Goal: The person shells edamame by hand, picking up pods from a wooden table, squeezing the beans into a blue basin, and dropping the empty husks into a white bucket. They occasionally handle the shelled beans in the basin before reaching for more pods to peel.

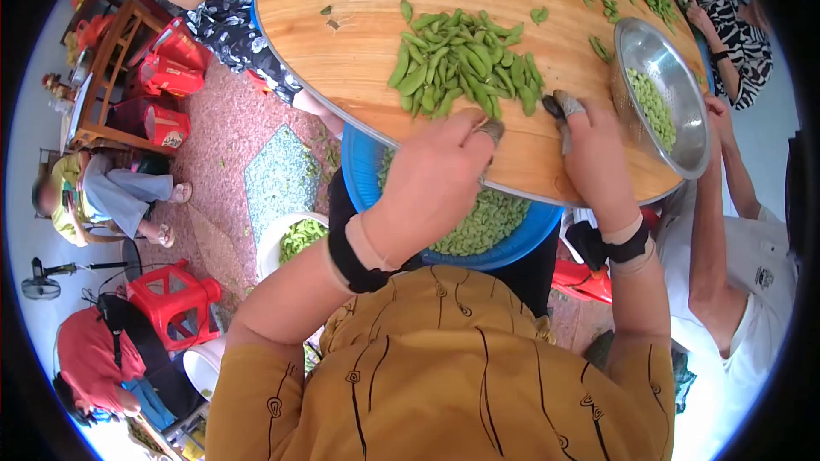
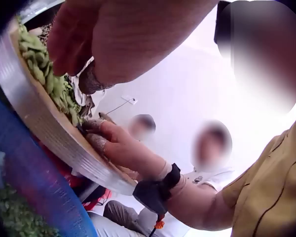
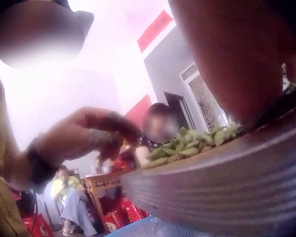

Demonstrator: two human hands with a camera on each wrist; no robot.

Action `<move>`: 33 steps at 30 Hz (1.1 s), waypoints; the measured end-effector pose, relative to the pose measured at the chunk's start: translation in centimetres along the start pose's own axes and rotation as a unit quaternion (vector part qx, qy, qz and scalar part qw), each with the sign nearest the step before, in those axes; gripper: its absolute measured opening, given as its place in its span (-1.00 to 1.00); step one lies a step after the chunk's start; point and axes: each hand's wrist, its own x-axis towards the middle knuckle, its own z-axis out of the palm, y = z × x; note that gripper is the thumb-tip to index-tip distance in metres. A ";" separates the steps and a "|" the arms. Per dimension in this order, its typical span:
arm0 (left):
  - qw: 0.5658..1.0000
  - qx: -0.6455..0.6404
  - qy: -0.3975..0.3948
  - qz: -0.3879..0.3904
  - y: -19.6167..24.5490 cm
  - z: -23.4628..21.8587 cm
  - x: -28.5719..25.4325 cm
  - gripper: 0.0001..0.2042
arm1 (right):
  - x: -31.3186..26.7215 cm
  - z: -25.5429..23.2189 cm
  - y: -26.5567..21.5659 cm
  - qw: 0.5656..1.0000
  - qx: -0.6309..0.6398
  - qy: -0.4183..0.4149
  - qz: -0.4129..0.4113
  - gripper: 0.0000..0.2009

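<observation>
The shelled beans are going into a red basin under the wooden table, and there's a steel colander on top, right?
Not quite: the basin under the table is blue, not red, as the head view shows. The steel colander does sit on top.

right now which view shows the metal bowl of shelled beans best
The head view: the metal bowl sits on the round wooden table just past the right hand, its rim and the shelled beans inside plainly visible. The wrist views show the table edge and pod pile, but no bowl.
</observation>
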 end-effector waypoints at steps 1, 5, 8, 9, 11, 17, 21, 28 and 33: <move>1.000 0.001 0.005 -0.002 0.1 0.6 0.4 -0.62 | -0.1 -0.3 -0.3 1.000 -0.001 0.002 -0.005 -0.73; 0.999 0.026 0.007 -0.039 0.3 2.6 1.4 -0.63 | -0.7 -0.2 -0.5 0.997 -0.033 -0.045 0.058 -0.74; 0.997 0.030 0.016 -0.074 0.0 3.7 1.7 -0.63 | -0.3 0.4 -0.1 0.989 0.049 0.033 0.133 -0.73; 0.996 0.021 0.035 -0.084 0.0 3.8 1.6 -0.64 | 0.3 -0.3 -0.6 0.984 0.111 0.037 0.138 -0.72; 0.995 0.004 0.052 -0.080 -0.1 3.8 1.3 -0.65 | 1.0 -0.4 -1.9 0.974 0.172 0.039 0.144 -0.70; 0.990 -0.072 0.074 -0.095 -0.4 3.1 0.8 -0.66 | 2.3 0.7 -3.9 0.962 0.215 0.021 0.166 -0.73; 0.978 -0.139 0.129 -0.082 0.1 2.4 1.2 -0.69 | 1.6 -0.6 -3.7 0.950 0.279 0.049 0.132 -0.77; 0.983 -0.176 -0.019 -0.043 -0.3 1.0 2.5 -0.86 | 0.1 -3.8 -2.8 0.963 0.238 0.046 -0.118 -0.71; 0.791 -0.487 -0.212 -0.304 0.8 -1.3 1.5 -0.90 | -2.2 -2.2 -4.8 0.940 0.335 0.054 -0.035 -0.73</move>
